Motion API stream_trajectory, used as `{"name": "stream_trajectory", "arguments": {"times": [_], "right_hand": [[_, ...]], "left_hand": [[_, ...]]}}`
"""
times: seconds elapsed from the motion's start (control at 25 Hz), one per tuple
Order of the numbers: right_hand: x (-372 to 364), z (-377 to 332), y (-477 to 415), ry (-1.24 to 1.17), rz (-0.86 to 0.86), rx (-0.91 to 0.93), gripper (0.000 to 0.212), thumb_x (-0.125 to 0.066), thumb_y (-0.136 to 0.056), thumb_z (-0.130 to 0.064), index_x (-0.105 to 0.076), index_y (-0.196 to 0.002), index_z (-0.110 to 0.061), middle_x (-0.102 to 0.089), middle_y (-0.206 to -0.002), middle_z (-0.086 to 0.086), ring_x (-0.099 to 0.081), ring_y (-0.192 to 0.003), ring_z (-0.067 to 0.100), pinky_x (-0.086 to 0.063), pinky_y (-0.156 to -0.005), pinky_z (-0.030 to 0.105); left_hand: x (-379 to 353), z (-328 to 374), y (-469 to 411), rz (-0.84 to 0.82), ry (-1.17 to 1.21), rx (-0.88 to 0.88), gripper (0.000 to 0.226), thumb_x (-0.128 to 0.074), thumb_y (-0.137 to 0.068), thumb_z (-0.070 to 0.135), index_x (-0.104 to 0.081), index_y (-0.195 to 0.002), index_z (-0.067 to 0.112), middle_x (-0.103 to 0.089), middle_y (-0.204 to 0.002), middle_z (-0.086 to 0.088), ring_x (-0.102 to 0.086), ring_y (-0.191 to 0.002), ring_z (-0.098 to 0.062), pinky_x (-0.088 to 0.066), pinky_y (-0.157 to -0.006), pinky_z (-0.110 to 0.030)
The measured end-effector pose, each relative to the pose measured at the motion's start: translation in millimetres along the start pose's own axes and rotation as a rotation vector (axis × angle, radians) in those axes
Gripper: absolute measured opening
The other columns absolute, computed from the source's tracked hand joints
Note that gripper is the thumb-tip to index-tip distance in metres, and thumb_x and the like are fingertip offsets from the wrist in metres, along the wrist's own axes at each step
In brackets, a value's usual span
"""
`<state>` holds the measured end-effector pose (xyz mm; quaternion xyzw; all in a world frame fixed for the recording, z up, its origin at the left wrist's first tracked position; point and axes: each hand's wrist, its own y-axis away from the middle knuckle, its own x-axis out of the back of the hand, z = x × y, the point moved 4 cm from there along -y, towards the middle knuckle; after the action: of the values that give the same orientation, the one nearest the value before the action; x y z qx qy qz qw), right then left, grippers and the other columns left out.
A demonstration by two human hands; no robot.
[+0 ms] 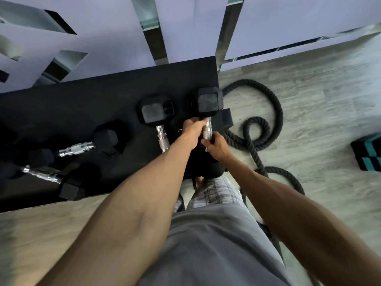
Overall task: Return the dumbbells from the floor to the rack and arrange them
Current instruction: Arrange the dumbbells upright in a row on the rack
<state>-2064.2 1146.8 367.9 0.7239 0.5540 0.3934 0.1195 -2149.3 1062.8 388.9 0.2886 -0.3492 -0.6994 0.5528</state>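
Both hands are gripping the chrome handle of the dumbbell point(208, 102) by the right edge of the rack point(82, 100), left hand point(193, 131) curling nearer its far head, right hand point(216, 145) clasping lower, its long axis running near-edge to far-edge.

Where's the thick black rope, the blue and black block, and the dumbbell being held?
Thick black rope point(278, 114): head view, right side of its big loop.
Teal and black block point(369, 159): head view, its checkered side.
Black hexagonal dumbbell with silver handle point(208, 102): head view, its far head.
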Motion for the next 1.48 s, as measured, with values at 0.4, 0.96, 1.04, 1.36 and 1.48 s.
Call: {"name": "stream_trajectory", "arguments": {"times": [0.4,0.96,1.04,1.36,1.48], "right_hand": [[5.8,-11.2,-12.3,-0.113,-0.014,0.015,0.024,-0.064,-0.089,-0.007,-0.057,-0.111,0.001,-0.066,-0.090,0.012,-0.062,-0.060,0.012,-0.044,-0.046,0.009],[7.4,5.6,-9.4,0.031,-0.027,-0.010,0.028,-0.064,-0.091,-0.013,-0.055,-0.113,0.001,-0.069,-0.092,0.012,-0.063,-0.060,0.011,-0.045,-0.049,0.011],[7.6,3.4,-10.2,0.043,-0.056,-0.037,0.033,-0.065,-0.090,-0.017,-0.056,-0.116,0.001,-0.071,-0.102,0.017,-0.070,-0.076,0.024,-0.056,-0.066,0.026],[20.4,-37.4,46.2,0.368,0.195,0.330,0.015,-0.049,-0.095,-0.023,-0.049,-0.106,-0.013,-0.062,-0.101,0.008,-0.060,-0.090,0.025,-0.052,-0.076,0.043],[-7.5,-70.5,63.2,0.372,0.066,0.412,0.010,-0.048,-0.095,-0.020,-0.053,-0.100,-0.012,-0.068,-0.088,0.005,-0.065,-0.078,0.023,-0.053,-0.067,0.039]], "left_hand": [[-6.8,14.7,-3.0,0.071,0.126,0.021,0.013,-0.065,-0.089,0.003,-0.068,-0.101,-0.001,-0.068,-0.098,-0.016,-0.066,-0.088,-0.028,-0.056,-0.088,-0.042],[-10.7,0.7,0.0,0.006,0.037,0.040,0.027,-0.060,-0.095,0.010,-0.063,-0.118,-0.005,-0.067,-0.102,-0.014,-0.066,-0.084,-0.022,-0.057,-0.078,-0.036],[-9.8,2.0,1.9,0.009,-0.041,0.030,0.026,-0.061,-0.095,0.017,-0.066,-0.115,0.001,-0.069,-0.112,-0.014,-0.067,-0.098,-0.026,-0.056,-0.091,-0.041],[49.7,22.5,52.1,0.010,-0.620,-0.086,0.016,-0.050,-0.095,0.012,-0.066,-0.094,0.012,-0.072,-0.090,-0.011,-0.070,-0.084,-0.024,-0.059,-0.081,-0.037],[97.4,20.2,69.2,-0.008,-0.672,-0.088,0.026,-0.042,-0.097,0.005,-0.068,-0.100,0.005,-0.072,-0.089,-0.013,-0.071,-0.078,-0.025,-0.058,-0.071,-0.031]]}}
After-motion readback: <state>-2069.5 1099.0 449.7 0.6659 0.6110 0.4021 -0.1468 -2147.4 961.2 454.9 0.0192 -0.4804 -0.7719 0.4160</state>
